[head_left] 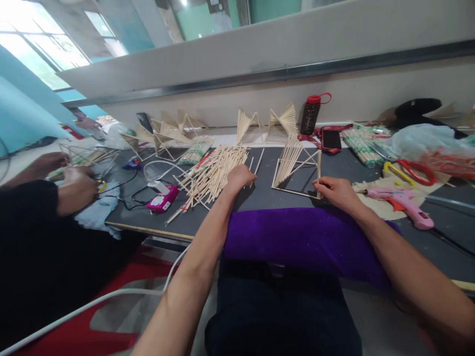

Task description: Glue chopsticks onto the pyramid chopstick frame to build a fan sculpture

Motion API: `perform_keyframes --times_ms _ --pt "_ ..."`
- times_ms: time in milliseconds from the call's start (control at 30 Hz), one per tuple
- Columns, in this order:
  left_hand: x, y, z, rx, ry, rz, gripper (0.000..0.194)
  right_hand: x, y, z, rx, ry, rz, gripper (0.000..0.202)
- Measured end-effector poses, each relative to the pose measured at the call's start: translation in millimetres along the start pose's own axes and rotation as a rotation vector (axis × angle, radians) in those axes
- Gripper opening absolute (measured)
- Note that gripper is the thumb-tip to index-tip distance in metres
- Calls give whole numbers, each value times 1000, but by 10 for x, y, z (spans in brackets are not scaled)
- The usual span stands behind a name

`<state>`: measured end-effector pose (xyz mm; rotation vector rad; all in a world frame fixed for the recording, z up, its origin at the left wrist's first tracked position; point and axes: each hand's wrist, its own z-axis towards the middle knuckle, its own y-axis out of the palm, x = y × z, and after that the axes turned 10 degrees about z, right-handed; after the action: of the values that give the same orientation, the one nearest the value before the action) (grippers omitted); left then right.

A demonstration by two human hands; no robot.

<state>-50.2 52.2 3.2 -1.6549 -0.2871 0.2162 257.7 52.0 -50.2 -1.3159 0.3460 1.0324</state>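
Note:
My left hand point(240, 178) is at the right edge of a loose pile of thin wooden sticks point(215, 170). Its fingers are curled down and pinched at a wooden stick point(260, 162) that slants away from the fingertips; the grip is partly hidden. My right hand point(337, 192) pinches the near right corner of a stick frame point(297, 193). This frame stands on the dark table, with a fan of slanted sticks on its left side and crossed sticks at the back. A rolled purple cloth point(297, 230) lies between my forearms at the table edge.
A pink glue gun point(406, 201) and red-handled scissors point(417, 172) lie right. Behind stand finished twisted stick models point(284, 122), a dark bottle point(310, 116) and a phone point(331, 140). A magenta box with cables point(162, 199) sits left, near a co-worker's hands point(76, 183).

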Motion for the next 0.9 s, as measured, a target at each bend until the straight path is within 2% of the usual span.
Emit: perform_keyframes --times_ms 167,267,367,467,567,700,800,900 --pt "38 63 -135 46 40 -11 30 -5 -3 -19 -2 4 16 29" --pt "-89 8 -257 103 48 -34 29 -3 -11 -33 -7 -10 4 31" --pt "-198 -24 -502 219 47 -59 32 -26 -6 -33 -29 -18 -8 30" --pt "-141 57 -795 296 208 -166 28 -78 24 -2 -57 -21 -30 30" --pt "45 189 -967 248 328 -250 26 -128 61 45 -91 -19 -78 31" --pt "205 237 -935 227 282 -224 25 -138 46 56 -120 -29 -226 34" --pt "126 192 -787 270 180 -111 28 -170 -29 0 12 -81 -369 38" --pt "-56 184 -558 353 99 37 35 -331 -84 -72 163 -194 -434 38"
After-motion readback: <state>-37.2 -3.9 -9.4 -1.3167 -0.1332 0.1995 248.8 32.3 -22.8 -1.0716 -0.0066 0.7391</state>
